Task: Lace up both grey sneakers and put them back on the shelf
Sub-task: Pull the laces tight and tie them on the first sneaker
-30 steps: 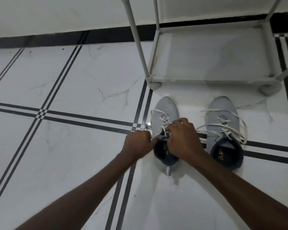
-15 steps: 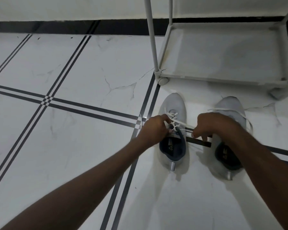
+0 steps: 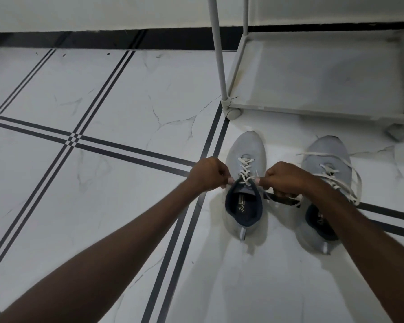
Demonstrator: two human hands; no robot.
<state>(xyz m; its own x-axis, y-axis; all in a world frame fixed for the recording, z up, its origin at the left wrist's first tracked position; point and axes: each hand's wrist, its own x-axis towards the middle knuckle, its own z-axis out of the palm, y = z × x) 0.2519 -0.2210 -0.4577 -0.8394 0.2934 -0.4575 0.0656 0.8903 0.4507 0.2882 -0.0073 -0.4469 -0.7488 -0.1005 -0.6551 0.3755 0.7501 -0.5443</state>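
Observation:
Two grey sneakers stand side by side on the tiled floor, toes toward the shelf. The left sneaker (image 3: pixel 245 150) has white laces (image 3: pixel 245 170) crossed up its front. My left hand (image 3: pixel 208 173) pinches a lace end at the left of its collar. My right hand (image 3: pixel 283 180) pinches the other end at the right. The right sneaker (image 3: pixel 329 155) lies partly under my right forearm, its laces (image 3: pixel 350 173) loose and trailing over its side. The white shelf (image 3: pixel 313 111) stands just beyond the shoes with a bare bottom tier.
A shelf post (image 3: pixel 218 54) and corner foot (image 3: pixel 232 111) stand close ahead of the left sneaker. A black skirting strip (image 3: pixel 103 40) runs along the wall. White marble tiles with dark stripe lines (image 3: pixel 126 149) spread to the left.
My hands went from bunched together over the left sneaker's tongue to spread apart on either side, each drawing a lace end outward. The view moved closer and shifted right.

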